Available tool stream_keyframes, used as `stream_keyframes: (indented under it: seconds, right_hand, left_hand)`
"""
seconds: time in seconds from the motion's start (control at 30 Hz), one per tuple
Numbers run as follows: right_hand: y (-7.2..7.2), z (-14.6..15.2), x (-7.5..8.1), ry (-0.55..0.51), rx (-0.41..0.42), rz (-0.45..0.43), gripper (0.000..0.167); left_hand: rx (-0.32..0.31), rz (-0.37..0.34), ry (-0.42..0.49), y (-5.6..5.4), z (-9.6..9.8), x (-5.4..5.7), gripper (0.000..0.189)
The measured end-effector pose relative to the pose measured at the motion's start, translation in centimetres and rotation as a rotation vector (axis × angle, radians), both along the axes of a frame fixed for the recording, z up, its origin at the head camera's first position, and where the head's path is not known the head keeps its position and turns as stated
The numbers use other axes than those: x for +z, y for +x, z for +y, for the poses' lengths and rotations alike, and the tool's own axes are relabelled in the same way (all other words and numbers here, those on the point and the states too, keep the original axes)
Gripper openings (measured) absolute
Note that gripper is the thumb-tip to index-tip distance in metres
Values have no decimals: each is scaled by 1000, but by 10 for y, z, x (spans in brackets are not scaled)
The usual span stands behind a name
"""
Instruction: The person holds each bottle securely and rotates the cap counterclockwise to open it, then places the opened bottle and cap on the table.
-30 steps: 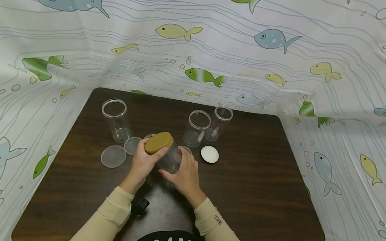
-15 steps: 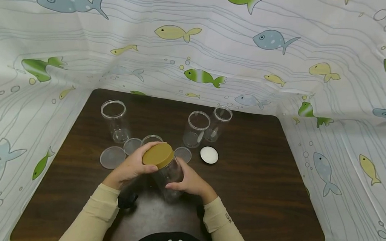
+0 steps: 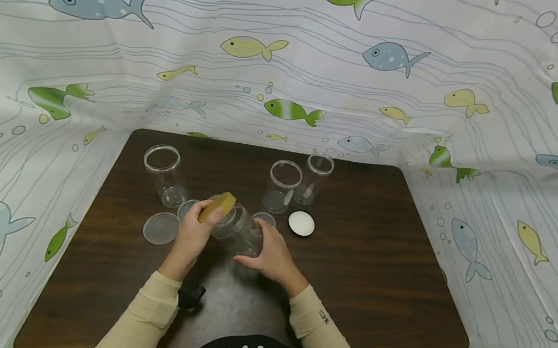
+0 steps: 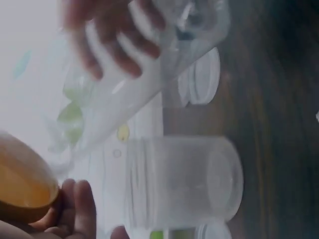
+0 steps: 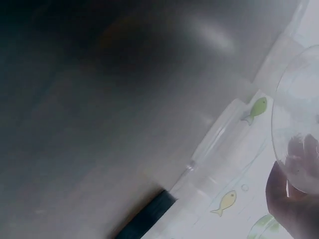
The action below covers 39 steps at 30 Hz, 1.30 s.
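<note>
A gold screw lid is pinched in my left hand, tipped on edge beside the mouth of a clear jar. My right hand grips that jar around its body. The jar is tilted, its open mouth toward my left hand, and looks apart from the lid. In the left wrist view, the lid shows its hollow inside, and the fingers of the right hand press along the clear jar. In the right wrist view, the right hand holds the jar's rounded end.
Clear open jars stand at the back left and back right, one beside another. Clear discs lie left, with one disc behind my right hand. A white disc with dark rim lies right on the brown table.
The gold lid sat on the jar earlier; now it is off in my left hand and the jar's mouth shows. Both hands moved down toward me, then back up slightly.
</note>
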State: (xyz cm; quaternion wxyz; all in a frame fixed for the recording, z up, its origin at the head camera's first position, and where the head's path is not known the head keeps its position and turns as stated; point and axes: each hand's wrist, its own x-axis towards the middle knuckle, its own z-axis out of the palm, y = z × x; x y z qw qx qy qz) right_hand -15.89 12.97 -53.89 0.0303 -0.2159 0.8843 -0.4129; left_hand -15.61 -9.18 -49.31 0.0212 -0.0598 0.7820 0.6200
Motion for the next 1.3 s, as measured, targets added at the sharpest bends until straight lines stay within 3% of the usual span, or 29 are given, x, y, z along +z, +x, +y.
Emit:
stream_keyframes:
  seconds: [0.1, 0.23, 0.37, 0.57, 0.8, 0.97, 1.07, 1.3]
  right_hand:
    - [0, 2, -3, 3, -58, 32, 93]
    - [-1, 5, -5, -34, -90, 10, 94]
    - [-3, 7, -5, -99, -82, -36, 94]
    - [-7, 10, -6, -163, -87, -66, 93]
    - [-9, 13, -8, -175, -88, -89, 92]
    - [-9, 16, -7, -178, -90, -93, 92]
    - [-9, 17, -8, -170, -102, -97, 92]
    - [-8, 19, -7, -172, -113, -120, 94]
  left_hand:
    - [52, 21, 41, -2, -5, -1, 63]
    - [40, 51, 130, -3, -9, -3, 58]
    - [-6, 46, 219, -3, -14, -4, 61]
    - [-35, 69, 350, -6, -20, -10, 99]
    - [-165, -1, 469, -7, -26, -13, 76]
    - [-219, 58, 520, -9, -29, -13, 92]
    - [-217, 95, 512, -10, -31, -13, 90]
    - [-99, 90, 414, -14, -31, -14, 82]
